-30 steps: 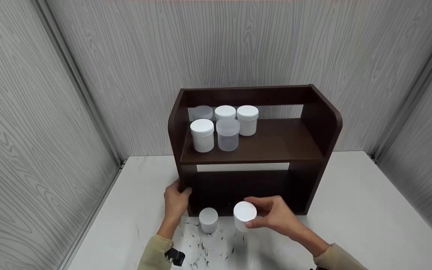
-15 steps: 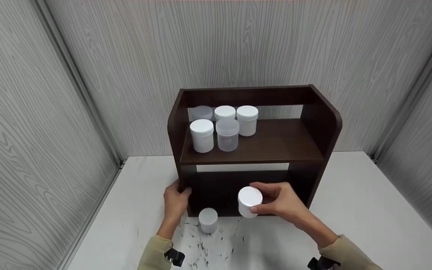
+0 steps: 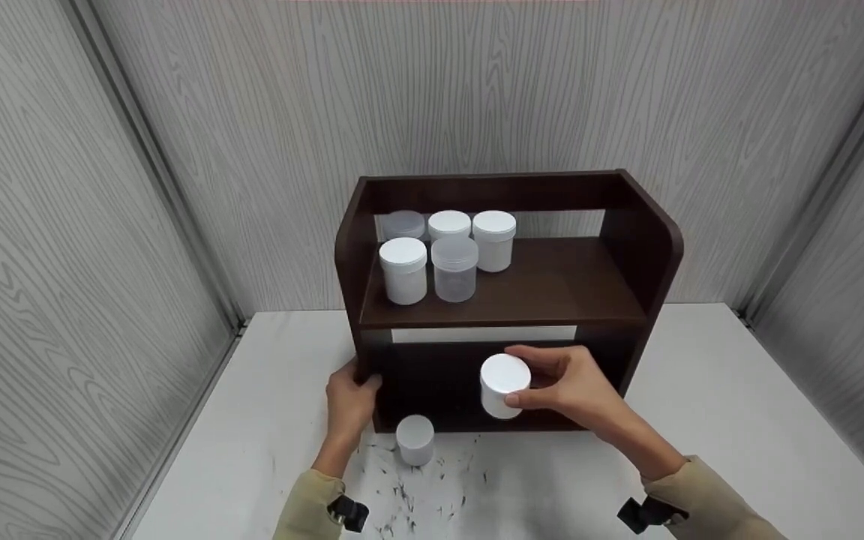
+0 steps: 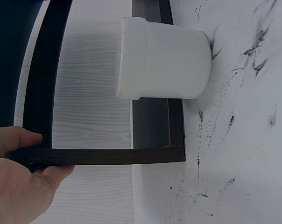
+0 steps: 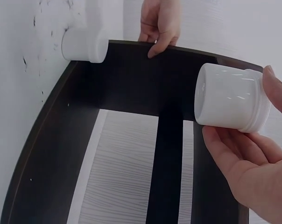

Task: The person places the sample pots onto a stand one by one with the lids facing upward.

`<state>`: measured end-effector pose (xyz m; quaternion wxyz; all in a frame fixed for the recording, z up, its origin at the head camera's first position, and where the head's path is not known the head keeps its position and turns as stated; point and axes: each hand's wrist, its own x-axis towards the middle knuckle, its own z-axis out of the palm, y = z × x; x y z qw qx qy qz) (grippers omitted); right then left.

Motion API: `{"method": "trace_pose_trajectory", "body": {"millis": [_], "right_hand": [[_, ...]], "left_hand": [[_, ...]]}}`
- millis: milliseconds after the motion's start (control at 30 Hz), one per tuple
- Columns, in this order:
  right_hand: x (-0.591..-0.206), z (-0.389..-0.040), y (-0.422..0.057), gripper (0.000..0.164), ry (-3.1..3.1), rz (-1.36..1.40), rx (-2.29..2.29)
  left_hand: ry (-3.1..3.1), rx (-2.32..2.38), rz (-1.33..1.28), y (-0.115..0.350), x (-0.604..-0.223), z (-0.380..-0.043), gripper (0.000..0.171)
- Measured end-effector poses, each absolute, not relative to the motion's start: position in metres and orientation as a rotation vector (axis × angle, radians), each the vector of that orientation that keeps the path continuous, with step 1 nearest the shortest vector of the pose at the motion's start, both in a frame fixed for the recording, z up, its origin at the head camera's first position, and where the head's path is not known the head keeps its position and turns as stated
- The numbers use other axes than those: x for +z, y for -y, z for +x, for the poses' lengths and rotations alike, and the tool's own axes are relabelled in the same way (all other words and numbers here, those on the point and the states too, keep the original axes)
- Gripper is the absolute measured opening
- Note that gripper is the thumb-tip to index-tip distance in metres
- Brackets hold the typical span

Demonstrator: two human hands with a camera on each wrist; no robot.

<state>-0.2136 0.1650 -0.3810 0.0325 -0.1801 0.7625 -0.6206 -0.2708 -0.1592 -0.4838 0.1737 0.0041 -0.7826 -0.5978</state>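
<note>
My right hand [image 3: 571, 386] pinches a white lidded jar [image 3: 505, 386] between thumb and fingers, in front of the lower opening of a dark brown two-tier shelf [image 3: 507, 300]. The right wrist view shows the jar [image 5: 229, 97] held near its lid, its base facing the camera's left. At the shelf's left side, my left hand [image 3: 352, 401] grips the upright panel; in the left wrist view its thumb and fingers lie on either side of that panel [image 4: 108, 156]. A second white jar [image 3: 415, 441] stands on the table just before the shelf's front left corner.
Several jars stand at the left of the upper board, among them a white one [image 3: 404, 271] and a translucent one [image 3: 455, 270]. Dark marks [image 3: 402, 495] streak the white table [image 3: 732, 420]. Grey wood-grain panels [image 3: 432, 90] enclose the table at the back and sides.
My right hand has lifted the jar from near the shelf's front bottom edge, upward and slightly right. The left hand and the standing jars have stayed in place.
</note>
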Motion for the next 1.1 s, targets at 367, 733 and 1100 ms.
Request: {"method": "trace_pose_trajectory", "body": {"millis": [367,733,1100], "right_hand": [[-0.361,-0.219,-0.167,0.068,-2.378,-0.558,-1.912],[-0.340,-0.227,-0.167,0.066,-2.407,-0.496,-1.938],[-0.319,-0.244,-0.168,0.067,-2.446,-0.518,-1.972]], "left_hand": [[2.225,-1.716,-0.001,0.160,-0.484,-0.270,0.047],[2.228,-1.685,0.012,0.159,-0.485,-0.271,0.046],[2.218,-1.722,0.021,0.159,-0.484,-0.270,0.043]]}}
